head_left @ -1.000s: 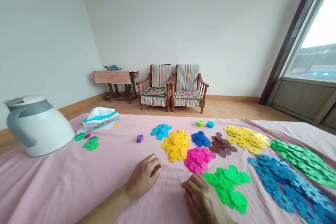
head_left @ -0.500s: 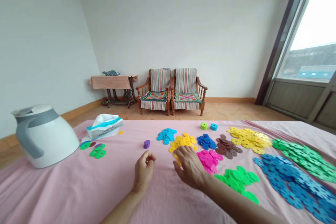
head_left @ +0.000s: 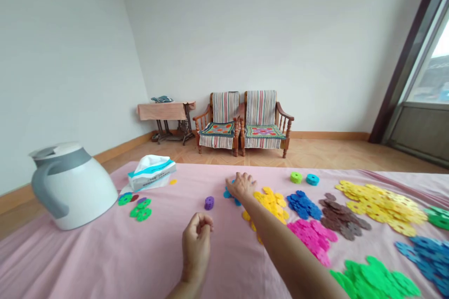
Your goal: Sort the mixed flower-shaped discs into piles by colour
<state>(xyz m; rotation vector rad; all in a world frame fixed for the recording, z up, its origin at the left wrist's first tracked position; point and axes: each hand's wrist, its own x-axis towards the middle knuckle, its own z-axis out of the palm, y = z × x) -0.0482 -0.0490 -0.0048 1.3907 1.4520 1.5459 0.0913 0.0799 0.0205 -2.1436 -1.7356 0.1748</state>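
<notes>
My right hand lies with fingers spread over a pile of light blue flower-shaped plastic discs, hiding most of it. Under my right forearm is a pile of yellow discs. My left hand hovers low over the cloth with thumb and fingers curled together. Whatever it may hold is hidden inside the fingers. Just beyond it stands a short stack of purple discs. Farther right are heaps of dark blue discs, pink discs, brown discs and bright green discs.
A white and grey jug stands at the left beside a tissue pack. Some mixed discs lie near it. Lime and teal stacks sit at the back. Larger yellow and blue heaps fill the right.
My right hand has moved from the yellow discs leftward and away from me onto the light blue ones. My left hand stays curled near the purple stack. The view has turned left.
</notes>
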